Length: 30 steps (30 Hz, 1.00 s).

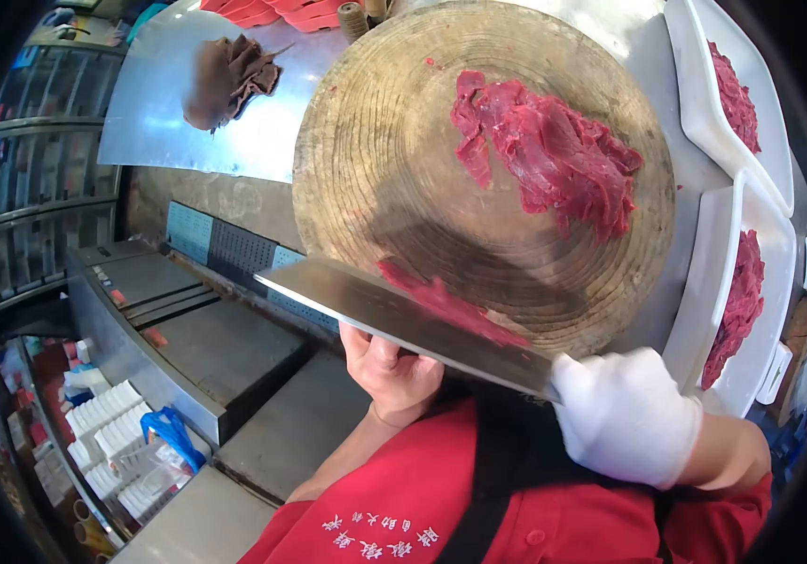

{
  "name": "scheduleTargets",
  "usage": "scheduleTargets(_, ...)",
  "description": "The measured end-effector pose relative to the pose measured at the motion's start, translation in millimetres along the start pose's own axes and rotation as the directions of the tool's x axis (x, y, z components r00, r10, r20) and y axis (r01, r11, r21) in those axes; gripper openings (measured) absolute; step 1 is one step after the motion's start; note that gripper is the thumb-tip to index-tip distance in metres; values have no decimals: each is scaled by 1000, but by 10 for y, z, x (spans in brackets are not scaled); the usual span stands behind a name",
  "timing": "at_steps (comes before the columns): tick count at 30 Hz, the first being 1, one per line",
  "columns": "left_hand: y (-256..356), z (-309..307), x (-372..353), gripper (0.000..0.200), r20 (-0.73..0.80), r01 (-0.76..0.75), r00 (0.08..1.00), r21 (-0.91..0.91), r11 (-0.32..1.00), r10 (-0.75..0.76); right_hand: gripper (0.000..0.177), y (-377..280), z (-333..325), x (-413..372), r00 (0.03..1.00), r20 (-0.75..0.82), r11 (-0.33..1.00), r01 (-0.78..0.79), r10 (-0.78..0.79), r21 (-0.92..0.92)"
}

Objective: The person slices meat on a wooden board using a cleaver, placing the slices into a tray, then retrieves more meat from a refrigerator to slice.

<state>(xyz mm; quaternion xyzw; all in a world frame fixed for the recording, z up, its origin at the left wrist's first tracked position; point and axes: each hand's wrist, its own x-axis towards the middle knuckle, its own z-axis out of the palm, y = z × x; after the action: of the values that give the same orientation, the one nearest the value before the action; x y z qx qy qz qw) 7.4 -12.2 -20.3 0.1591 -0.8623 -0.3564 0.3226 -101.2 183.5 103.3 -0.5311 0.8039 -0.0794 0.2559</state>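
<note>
My right hand [624, 414], in a white glove, is closed at the handle end of a broad cleaver [394, 315]. The blade stretches leftward across the near edge of a round wooden chopping block [356, 179]. Along the blade's far side lies a blurred strip of red meat [450, 305]. My bare left hand [392, 371] is close below the blade with its fingers curled; the blade partly hides them, and what they hold, if anything, does not show. A larger pile of sliced raw meat [554, 150] rests on the far right of the block.
Two white trays [695, 282] with red meat stand to the right. On the metal table [149, 113] at far left sits a brown folded heap [229, 83]. Red trays [281, 11] are at the top. A steel counter [234, 348] and shelves with white containers [107, 423] lie left.
</note>
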Motion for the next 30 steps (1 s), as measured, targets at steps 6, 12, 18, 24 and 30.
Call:
scheduleTargets(6, -79, 62, 19, 24, 0, -32, 999, -89, 996, 32, 14, -43, -129, 147, 989, 88, 976, -132, 118, 175)
scheduleTargets(12, 24, 42, 71, 20, -24, 54, 998, -38, 998, -55, 14, -106, 2, 785, 952, -301, 950, 140, -52, 278)
scheduleTargets(18, -16, 62, 4, 23, -58, 57, 996, -71, 996, -61, 11, 244, -4, 7, 967, -57, 956, -236, 249, 175)
scheduleTargets(24, 5, 28, -2, 16, -6, 111, 994, -100, 989, -112, 14, 69, 32, -174, 898, -379, 967, -161, 226, 196)
scheduleTargets(30, -86, -3, -109, 19, -3, 90, 996, -51, 995, -90, 9, -127, 245, -458, 967, -238, 991, -112, 92, -71)
